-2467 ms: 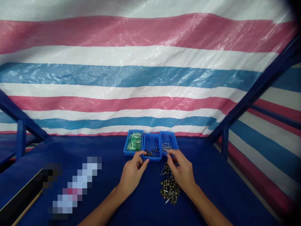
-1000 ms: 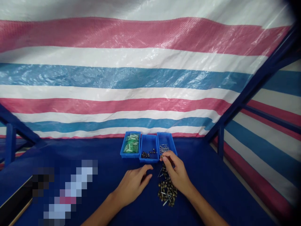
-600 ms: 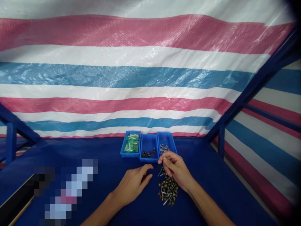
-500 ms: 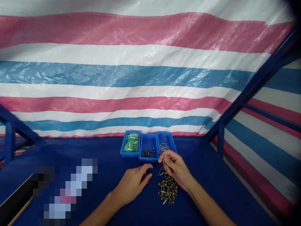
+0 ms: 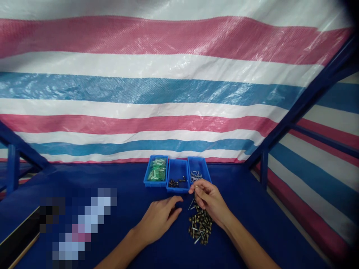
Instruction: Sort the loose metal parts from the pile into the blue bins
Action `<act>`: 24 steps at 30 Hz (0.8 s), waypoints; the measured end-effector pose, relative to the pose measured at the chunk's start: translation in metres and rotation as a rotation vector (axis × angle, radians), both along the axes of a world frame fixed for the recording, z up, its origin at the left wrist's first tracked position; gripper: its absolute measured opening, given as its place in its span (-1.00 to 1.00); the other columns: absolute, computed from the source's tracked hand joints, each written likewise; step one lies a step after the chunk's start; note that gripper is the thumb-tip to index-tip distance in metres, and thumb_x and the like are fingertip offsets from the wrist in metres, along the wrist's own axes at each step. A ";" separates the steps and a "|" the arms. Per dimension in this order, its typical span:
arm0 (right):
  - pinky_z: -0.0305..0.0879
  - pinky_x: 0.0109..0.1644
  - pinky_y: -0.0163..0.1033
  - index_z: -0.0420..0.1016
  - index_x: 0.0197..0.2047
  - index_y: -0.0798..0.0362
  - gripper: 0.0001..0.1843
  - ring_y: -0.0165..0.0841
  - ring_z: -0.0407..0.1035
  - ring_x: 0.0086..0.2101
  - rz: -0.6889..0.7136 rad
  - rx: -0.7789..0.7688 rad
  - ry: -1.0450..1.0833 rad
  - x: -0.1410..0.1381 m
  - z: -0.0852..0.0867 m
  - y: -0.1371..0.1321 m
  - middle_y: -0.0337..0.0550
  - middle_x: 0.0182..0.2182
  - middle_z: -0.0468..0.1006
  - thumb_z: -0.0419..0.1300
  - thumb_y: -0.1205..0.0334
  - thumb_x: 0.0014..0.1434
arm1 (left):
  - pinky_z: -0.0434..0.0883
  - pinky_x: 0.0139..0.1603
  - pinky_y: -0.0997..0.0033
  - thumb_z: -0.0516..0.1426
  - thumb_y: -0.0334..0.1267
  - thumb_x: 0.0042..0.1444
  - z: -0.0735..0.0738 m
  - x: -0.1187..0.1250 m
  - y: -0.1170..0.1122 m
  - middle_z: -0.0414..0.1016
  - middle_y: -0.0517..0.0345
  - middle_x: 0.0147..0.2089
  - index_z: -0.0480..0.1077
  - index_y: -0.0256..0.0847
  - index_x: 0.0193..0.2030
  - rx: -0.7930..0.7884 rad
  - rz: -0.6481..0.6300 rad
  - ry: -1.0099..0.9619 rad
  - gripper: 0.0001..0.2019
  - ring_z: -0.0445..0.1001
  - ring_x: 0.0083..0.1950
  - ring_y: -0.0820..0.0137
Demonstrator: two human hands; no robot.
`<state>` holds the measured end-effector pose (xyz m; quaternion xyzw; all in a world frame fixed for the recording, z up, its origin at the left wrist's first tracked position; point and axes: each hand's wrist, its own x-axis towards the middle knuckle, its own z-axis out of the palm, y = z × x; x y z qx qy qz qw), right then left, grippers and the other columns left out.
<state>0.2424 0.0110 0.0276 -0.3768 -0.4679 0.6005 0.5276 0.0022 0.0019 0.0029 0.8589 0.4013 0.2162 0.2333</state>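
Left hand low and palm down, fingers loosely curled and pointing up and to the right, nothing gripped. Right hand back up and tilted, with thumb and index fingertips pinched together and remaining fingers curled beneath; contents of the pinch too small to tell. Both forearms bare, entering from the bottom edge and converging toward centre: left forearm, right forearm. Hands near each other, not touching.
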 end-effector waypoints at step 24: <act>0.40 -0.32 -0.30 0.64 -0.09 -0.09 -0.72 -0.33 0.51 -0.49 -0.295 0.385 -0.801 0.000 -0.020 -0.004 -0.29 -0.49 0.59 0.18 -0.04 0.47 | 0.52 -0.02 0.41 0.11 -0.23 0.51 0.004 0.001 -0.001 0.68 0.22 0.07 0.41 0.01 0.21 0.040 -0.039 -0.018 -0.79 0.70 0.00 0.28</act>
